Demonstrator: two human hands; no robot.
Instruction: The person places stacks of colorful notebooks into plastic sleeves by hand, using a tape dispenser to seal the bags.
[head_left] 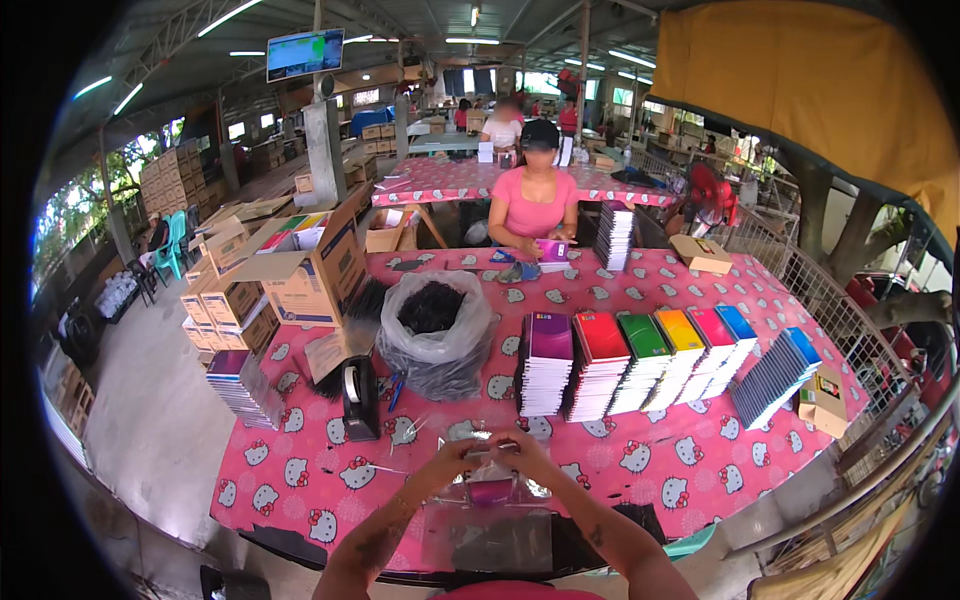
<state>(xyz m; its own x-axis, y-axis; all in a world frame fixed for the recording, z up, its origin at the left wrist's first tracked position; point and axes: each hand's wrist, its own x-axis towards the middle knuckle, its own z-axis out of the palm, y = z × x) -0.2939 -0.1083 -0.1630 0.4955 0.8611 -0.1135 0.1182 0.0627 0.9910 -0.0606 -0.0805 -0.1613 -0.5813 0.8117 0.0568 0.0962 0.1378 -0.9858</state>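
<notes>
My left hand (452, 462) and my right hand (523, 457) meet over the near edge of the pink patterned table (660, 465). Both grip the top of a clear plastic bag (489, 478) that has a small purple notebook (491, 491) inside it. More clear bags (487, 540) lie flat under my forearms. Just beyond my hands stand stacks of notebooks (640, 365) with purple, red, green, yellow, pink and blue covers.
A black tape dispenser (360, 398) and a plastic sack of dark items (435, 330) sit to the left. An open cardboard box (315, 265) and a notebook pile (243, 388) stand at the left edge. A person in pink (533, 205) works across the table. A wire fence (850, 330) runs along the right.
</notes>
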